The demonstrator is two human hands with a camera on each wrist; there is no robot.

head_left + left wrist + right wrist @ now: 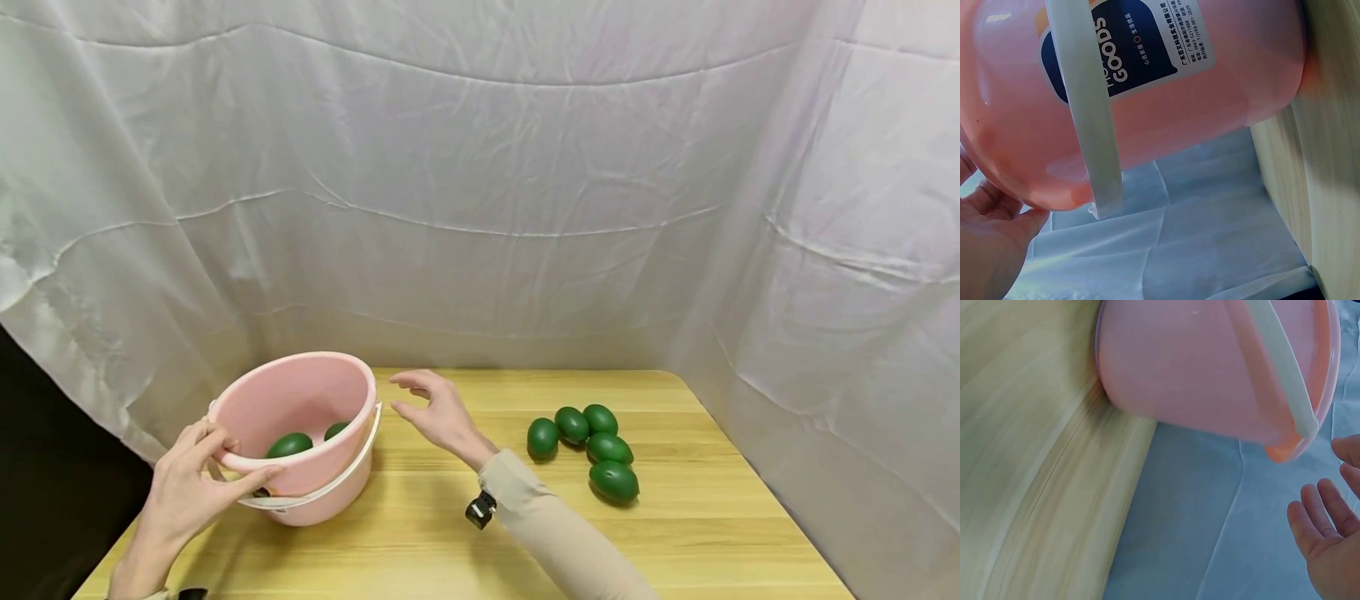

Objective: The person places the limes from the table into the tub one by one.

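A pink bucket (341, 467) with a white handle (1089, 112) stands at the left of the table. My left hand (183, 492) grips its near-left rim, thumb along the outside and fingers over the edge. Two green egg-shaped fruits (290, 445) show inside; the rim partly hides the farther one. Just right of the bucket, my right hand (442, 412) hangs in the air with fingers spread and holds nothing. In the right wrist view, its fingers (1305, 528) are apart from the bucket's rim.
Several more green fruits (609, 448) lie clustered on the right side of the wooden table (420, 533). One of them has a small pointed tip. Pale curtains (480, 208) hang behind the table and along its sides. A dark area borders the left.
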